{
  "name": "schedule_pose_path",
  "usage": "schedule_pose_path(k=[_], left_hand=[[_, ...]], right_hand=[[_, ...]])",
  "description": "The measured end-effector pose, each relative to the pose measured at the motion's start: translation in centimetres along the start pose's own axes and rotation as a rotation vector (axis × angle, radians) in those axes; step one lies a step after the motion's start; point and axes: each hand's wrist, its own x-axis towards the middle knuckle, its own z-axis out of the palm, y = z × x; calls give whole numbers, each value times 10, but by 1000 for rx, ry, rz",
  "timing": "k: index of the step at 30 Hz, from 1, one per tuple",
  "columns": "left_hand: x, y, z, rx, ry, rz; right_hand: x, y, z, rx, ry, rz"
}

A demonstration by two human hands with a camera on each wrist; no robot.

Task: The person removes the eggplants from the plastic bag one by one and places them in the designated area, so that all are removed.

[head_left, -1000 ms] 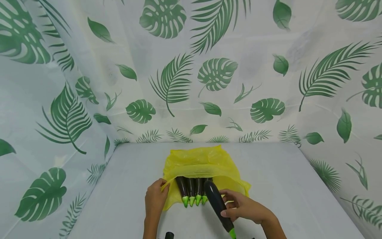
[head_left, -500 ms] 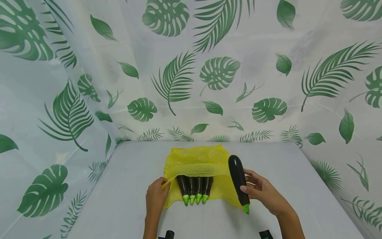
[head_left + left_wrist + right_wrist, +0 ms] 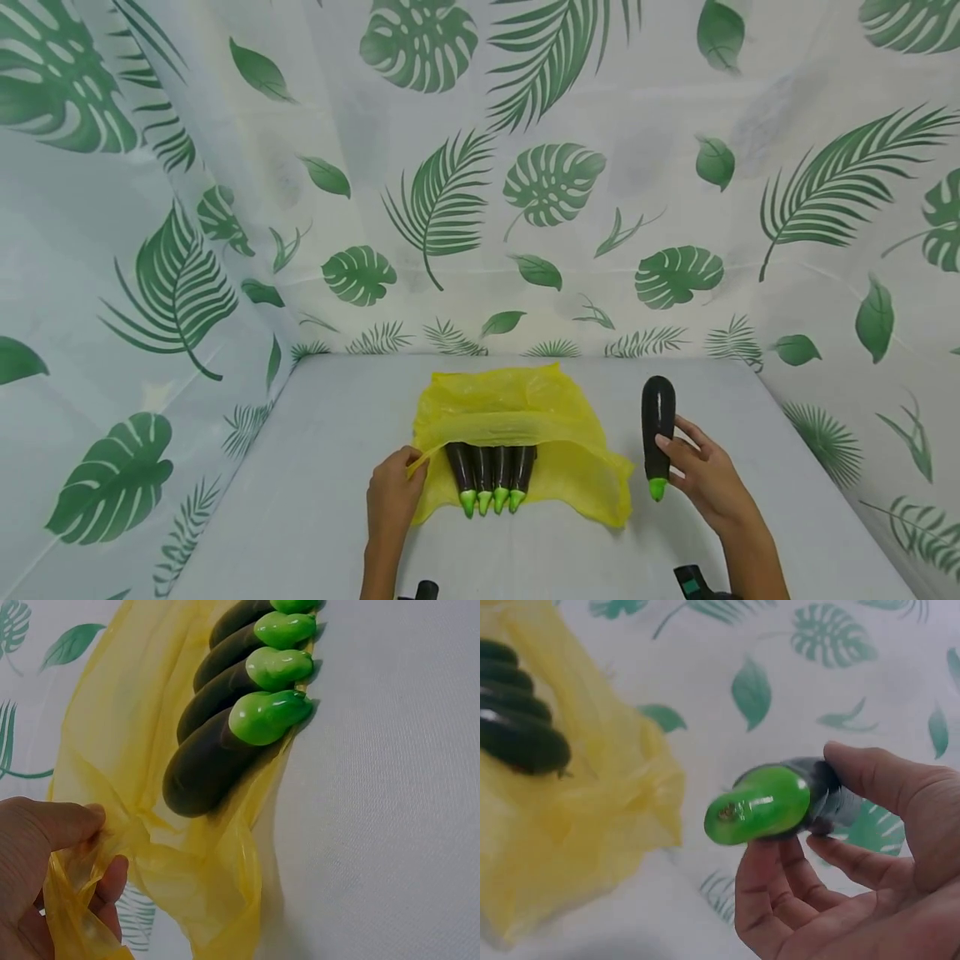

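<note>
A yellow plastic bag [image 3: 495, 393] lies on the white table with its mouth toward me. Several dark eggplants [image 3: 482, 473] sit side by side in it, their green stem ends at the opening and their far ends hidden under the film. My left hand [image 3: 393, 493] pinches the left edge of the bag's mouth; in the left wrist view the film [image 3: 112, 832] bunches between thumb and fingers. To the right of the bag, my right hand [image 3: 711, 487] holds another eggplant [image 3: 658, 417] above the table, green end toward me, between thumb and fingers.
The white table [image 3: 330, 417] extends on both sides of the bag. Leaf-patterned sheets [image 3: 465, 325] form the back and side walls. Black wrist devices [image 3: 692, 581] show at the lower edge.
My right hand has carried its eggplant rightward, from in front of the bag's opening to beyond its right edge, turning it more upright in view. My left hand stays on the bag's edge.
</note>
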Motion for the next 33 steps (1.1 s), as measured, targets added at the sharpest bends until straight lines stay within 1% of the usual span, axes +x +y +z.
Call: schedule_pose_path(k=[3, 6, 9, 16, 21, 27, 30, 33], left_hand=[[0, 0, 0, -4, 2, 2], [0, 0, 1, -2, 13, 10], [-1, 0, 1, -1, 25, 19], [-1, 0, 1, -2, 28, 33], [-2, -1, 1, -4, 26, 27], [-4, -2, 2, 5, 8, 7], [-3, -2, 1, 13, 8, 4], [-1, -1, 1, 13, 7, 0]], right_hand=[[7, 8, -3, -74, 51, 52], [15, 18, -6, -217, 99, 96], [24, 30, -8, -336, 130, 134], [42, 55, -12, -470, 177, 181], [51, 62, -10, -573, 210, 171], [58, 65, -7, -737, 226, 110], [62, 65, -5, -779, 222, 83], [64, 64, -3, -795, 226, 70]])
